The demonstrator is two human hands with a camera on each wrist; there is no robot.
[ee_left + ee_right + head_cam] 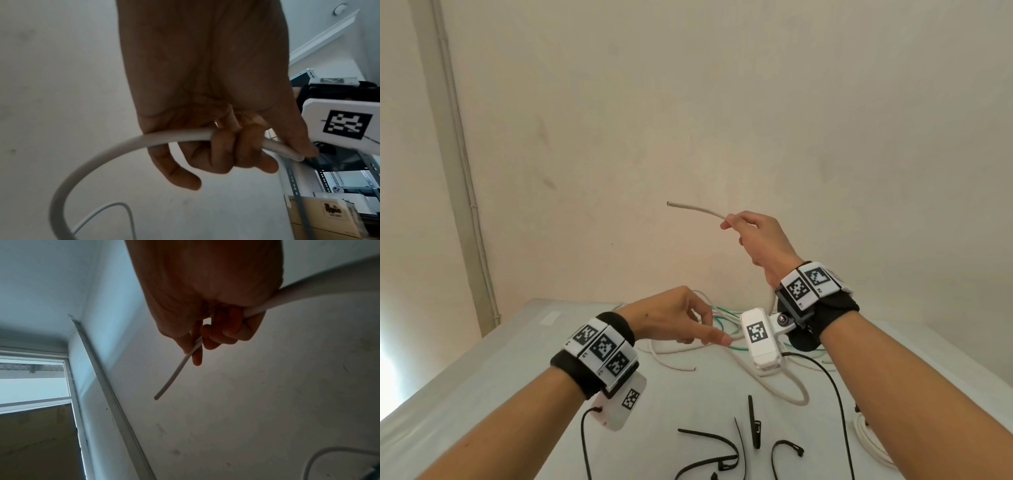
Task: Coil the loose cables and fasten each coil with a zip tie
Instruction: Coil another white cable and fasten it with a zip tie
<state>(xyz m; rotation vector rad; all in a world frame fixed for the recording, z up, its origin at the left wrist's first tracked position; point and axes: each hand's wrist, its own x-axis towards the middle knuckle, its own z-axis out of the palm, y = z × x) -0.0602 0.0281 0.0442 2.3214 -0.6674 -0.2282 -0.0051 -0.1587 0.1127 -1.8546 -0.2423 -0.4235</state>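
Observation:
My right hand (753, 240) is raised above the table and grips a thin white cable (698, 209). The cable's free end sticks out to the left. The right wrist view shows the same cable (179, 369) running through the curled fingers (224, 331). Lower down, my left hand (674, 318) hovers over a tangle of white and green cables (722, 322). In the left wrist view its fingers (224, 152) curl round a thicker white cable (123, 146). I cannot tell whether both hands hold one cable. Several black zip ties (709, 442) lie at the table's near edge.
The grey-white table (482, 377) stands against a bare wall. A white cable loop (796, 390) lies mid-table, and a white coil (866, 442) sits by my right forearm. Black camera leads (835, 394) trail across the table.

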